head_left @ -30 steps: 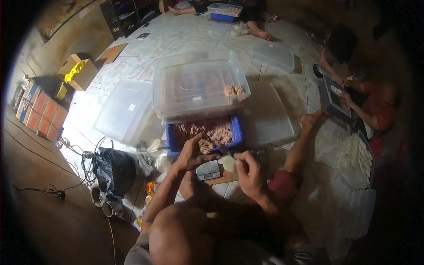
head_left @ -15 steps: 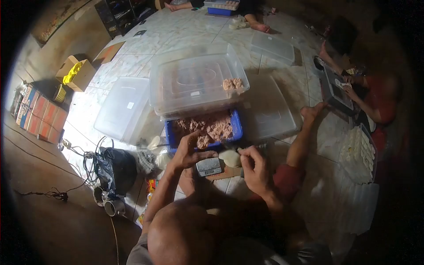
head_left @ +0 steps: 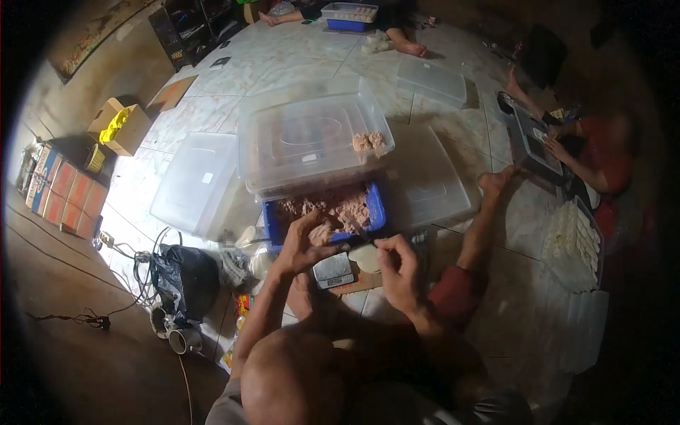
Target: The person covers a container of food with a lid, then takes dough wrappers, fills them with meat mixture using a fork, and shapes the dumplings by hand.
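Observation:
My left hand [head_left: 303, 244] is closed around a lump of pinkish minced filling [head_left: 321, 234] at the near edge of a blue tub [head_left: 378, 207]. More of the same mince [head_left: 352, 210] fills the tub. In my right hand [head_left: 402, 275] is a thin dark-bladed tool [head_left: 363, 235], gripped by its end and pointing at the mince; its exact kind is unclear. Below the hands sits a small digital scale [head_left: 333, 270]. Beside the scale lies a pale round thing [head_left: 367, 259], partly hidden by my right hand.
Behind the tub stands a clear plastic box [head_left: 304, 142] with mince clumps [head_left: 368, 143] in its right corner. Clear lids [head_left: 195, 173] flank it. A black bag [head_left: 185, 280] and cables lie left. A person in red [head_left: 605, 152] works at right, near stacked trays [head_left: 572, 248].
The right hand has moved slightly up and left, bringing the tool over the mince. The left hand stays at the tub's edge with its lump. The view has shifted a little.

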Action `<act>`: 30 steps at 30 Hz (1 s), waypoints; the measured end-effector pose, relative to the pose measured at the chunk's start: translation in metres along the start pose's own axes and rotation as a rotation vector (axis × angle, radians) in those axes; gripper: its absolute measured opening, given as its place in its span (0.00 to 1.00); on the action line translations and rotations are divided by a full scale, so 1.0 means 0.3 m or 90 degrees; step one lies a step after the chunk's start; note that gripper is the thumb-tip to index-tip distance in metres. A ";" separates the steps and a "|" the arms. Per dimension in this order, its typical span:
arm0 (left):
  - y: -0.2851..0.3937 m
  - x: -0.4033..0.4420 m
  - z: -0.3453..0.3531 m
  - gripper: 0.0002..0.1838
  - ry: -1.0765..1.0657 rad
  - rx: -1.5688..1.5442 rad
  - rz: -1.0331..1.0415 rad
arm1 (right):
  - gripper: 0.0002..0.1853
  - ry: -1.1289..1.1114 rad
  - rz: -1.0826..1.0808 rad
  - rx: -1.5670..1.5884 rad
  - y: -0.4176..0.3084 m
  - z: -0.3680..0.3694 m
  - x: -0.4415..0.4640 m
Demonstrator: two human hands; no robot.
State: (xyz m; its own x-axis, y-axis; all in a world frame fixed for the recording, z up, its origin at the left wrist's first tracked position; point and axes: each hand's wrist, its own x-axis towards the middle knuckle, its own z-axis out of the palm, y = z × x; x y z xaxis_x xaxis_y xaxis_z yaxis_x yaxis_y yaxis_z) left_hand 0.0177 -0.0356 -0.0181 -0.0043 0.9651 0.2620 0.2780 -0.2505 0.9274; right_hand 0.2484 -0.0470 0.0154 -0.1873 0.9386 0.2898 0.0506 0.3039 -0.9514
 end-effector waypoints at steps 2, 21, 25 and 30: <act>0.040 0.009 -0.009 0.18 -0.064 0.013 0.030 | 0.03 -0.006 0.004 0.008 0.036 0.000 -0.017; 0.047 0.034 0.036 0.23 -0.178 0.226 -0.027 | 0.05 -0.131 0.006 -0.106 0.079 0.009 -0.052; 0.119 0.017 0.007 0.25 -0.064 -0.036 0.005 | 0.04 0.013 0.010 0.011 0.084 -0.016 -0.051; 0.082 0.055 0.028 0.29 -0.165 0.160 0.031 | 0.04 -0.044 -0.001 -0.065 0.068 -0.007 -0.044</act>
State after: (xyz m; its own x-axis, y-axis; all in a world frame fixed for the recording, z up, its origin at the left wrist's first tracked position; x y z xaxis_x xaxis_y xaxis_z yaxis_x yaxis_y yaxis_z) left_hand 0.0326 -0.0253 0.0066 0.2499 0.9478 0.1979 0.4991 -0.3012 0.8125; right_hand 0.2540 -0.0527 -0.0078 -0.2550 0.9255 0.2802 0.1489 0.3238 -0.9343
